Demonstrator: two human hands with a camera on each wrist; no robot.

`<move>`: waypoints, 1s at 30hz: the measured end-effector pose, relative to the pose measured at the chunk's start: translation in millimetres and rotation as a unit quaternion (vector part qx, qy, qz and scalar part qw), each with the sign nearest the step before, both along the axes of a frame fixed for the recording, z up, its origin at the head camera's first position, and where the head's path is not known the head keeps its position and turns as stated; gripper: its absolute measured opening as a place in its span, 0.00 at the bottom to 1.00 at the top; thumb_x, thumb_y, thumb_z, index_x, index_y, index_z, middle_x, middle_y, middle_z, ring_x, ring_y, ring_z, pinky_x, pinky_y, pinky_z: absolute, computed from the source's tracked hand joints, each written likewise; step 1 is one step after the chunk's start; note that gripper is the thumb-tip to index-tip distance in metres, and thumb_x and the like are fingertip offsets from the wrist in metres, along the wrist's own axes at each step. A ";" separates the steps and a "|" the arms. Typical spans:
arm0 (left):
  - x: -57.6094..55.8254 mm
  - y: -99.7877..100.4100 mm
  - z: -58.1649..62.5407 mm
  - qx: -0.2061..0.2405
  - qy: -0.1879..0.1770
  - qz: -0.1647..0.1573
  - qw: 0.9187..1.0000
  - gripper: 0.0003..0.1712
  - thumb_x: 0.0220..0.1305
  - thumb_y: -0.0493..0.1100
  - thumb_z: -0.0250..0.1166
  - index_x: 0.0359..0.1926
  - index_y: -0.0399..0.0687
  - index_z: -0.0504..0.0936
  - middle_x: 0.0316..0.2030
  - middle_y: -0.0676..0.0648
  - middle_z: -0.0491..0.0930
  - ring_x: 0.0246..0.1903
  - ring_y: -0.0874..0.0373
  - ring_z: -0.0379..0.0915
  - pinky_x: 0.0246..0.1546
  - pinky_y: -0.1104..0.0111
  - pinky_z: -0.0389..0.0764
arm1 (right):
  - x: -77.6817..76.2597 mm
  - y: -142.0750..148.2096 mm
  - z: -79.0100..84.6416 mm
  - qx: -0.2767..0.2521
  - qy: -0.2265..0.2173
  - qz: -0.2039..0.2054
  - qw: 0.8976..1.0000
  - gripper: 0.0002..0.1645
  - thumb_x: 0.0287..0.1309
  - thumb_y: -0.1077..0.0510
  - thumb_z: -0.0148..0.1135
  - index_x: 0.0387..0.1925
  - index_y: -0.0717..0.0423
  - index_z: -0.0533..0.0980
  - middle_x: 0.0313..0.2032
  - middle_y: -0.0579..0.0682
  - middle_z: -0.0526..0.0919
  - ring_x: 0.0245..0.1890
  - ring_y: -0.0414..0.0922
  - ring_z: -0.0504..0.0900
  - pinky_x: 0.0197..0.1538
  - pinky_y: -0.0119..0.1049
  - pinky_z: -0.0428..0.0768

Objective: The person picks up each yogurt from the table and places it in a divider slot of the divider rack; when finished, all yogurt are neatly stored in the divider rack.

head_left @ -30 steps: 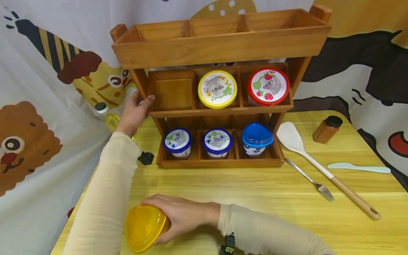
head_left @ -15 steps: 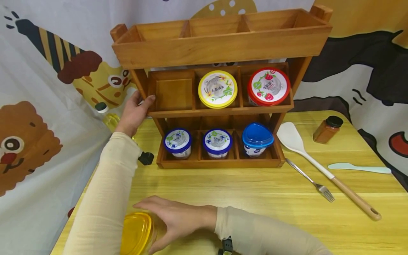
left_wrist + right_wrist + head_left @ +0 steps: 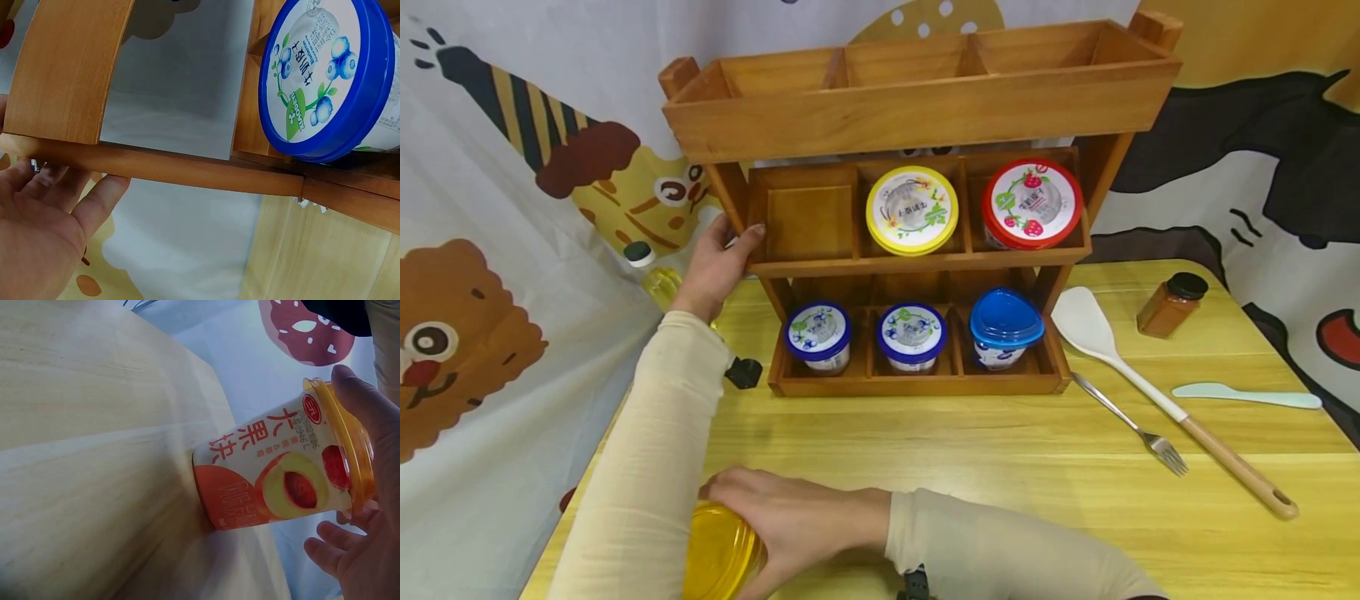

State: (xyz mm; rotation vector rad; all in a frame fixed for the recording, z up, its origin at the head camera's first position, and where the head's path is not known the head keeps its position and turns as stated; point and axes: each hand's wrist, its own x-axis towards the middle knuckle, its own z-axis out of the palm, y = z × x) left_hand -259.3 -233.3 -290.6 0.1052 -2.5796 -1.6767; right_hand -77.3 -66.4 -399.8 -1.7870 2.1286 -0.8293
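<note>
My left hand [image 3: 715,262] grips the left side post of a three-tier wooden rack [image 3: 917,112], thumb at the middle tier's front corner. In the left wrist view its fingers [image 3: 103,203] lie along the post's edge. My right hand [image 3: 797,521] holds a yogurt cup [image 3: 269,469] with peach pictures by its clear orange lid [image 3: 715,550], thumb on one side and fingers on the other. The cup stands upright on the table near the front, partly hidden by my left sleeve [image 3: 647,450].
Yellow-lidded [image 3: 912,210] and red-lidded [image 3: 1032,204] tubs sit on the middle tier. Two blueberry tubs [image 3: 817,333] and a blue-lidded cup [image 3: 1006,325] fill the bottom tier. A spatula [image 3: 1157,396], fork [image 3: 1135,425], knife [image 3: 1247,395] and jar [image 3: 1171,305] lie right; an oil bottle [image 3: 658,283] stands left.
My right hand has set the tilted cup down toward the left front, loosened its fingers around it, then moved left and closed on the lid again. The left hand has stayed on the rack.
</note>
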 end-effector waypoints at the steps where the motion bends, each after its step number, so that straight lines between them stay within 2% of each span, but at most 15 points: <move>1: 0.1 -0.1 0.0 0.001 0.000 0.000 1.000 0.39 0.71 0.62 0.53 0.76 0.58 0.54 0.74 0.48 0.58 0.70 0.50 0.61 0.72 0.55 0.62 | 0.5 -0.8 -0.2 0.003 0.003 0.000 1.000 0.59 0.44 0.33 0.75 0.70 0.50 0.56 0.66 0.44 0.64 0.62 0.29 0.62 0.65 0.15 0.58; 12: -0.3 -0.6 -1.4 0.009 -0.008 -0.002 1.000 0.40 0.71 0.63 0.54 0.77 0.59 0.52 0.75 0.49 0.56 0.71 0.49 0.60 0.72 0.54 0.63 | 2.1 -5.4 0.2 0.041 0.018 0.001 0.999 0.59 0.46 0.29 0.71 0.71 0.52 0.58 0.67 0.43 0.65 0.63 0.29 0.62 0.65 0.15 0.60; 19: 0.4 0.3 -0.5 0.008 -0.003 -0.002 1.000 0.39 0.71 0.62 0.54 0.77 0.58 0.53 0.75 0.48 0.57 0.71 0.49 0.60 0.72 0.55 0.62 | 2.4 -8.1 -1.5 0.044 0.021 0.000 0.999 0.58 0.47 0.29 0.70 0.71 0.53 0.59 0.66 0.44 0.65 0.60 0.28 0.64 0.62 0.13 0.61; 26: 0.6 0.7 0.1 0.007 0.000 -0.003 1.000 0.40 0.71 0.62 0.53 0.77 0.57 0.53 0.75 0.48 0.56 0.71 0.50 0.59 0.72 0.55 0.61 | 2.3 -9.3 -1.5 0.041 -0.015 0.002 0.999 0.56 0.47 0.32 0.72 0.70 0.53 0.59 0.64 0.43 0.66 0.56 0.27 0.66 0.59 0.12 0.63; 30: 0.9 0.8 -0.1 0.003 -0.003 -0.001 1.000 0.40 0.71 0.63 0.53 0.77 0.57 0.52 0.76 0.48 0.55 0.72 0.50 0.57 0.73 0.55 0.60 | 2.7 -6.5 -1.6 0.038 -0.028 -0.003 0.999 0.55 0.48 0.34 0.72 0.70 0.51 0.58 0.65 0.43 0.65 0.57 0.26 0.66 0.59 0.12 0.64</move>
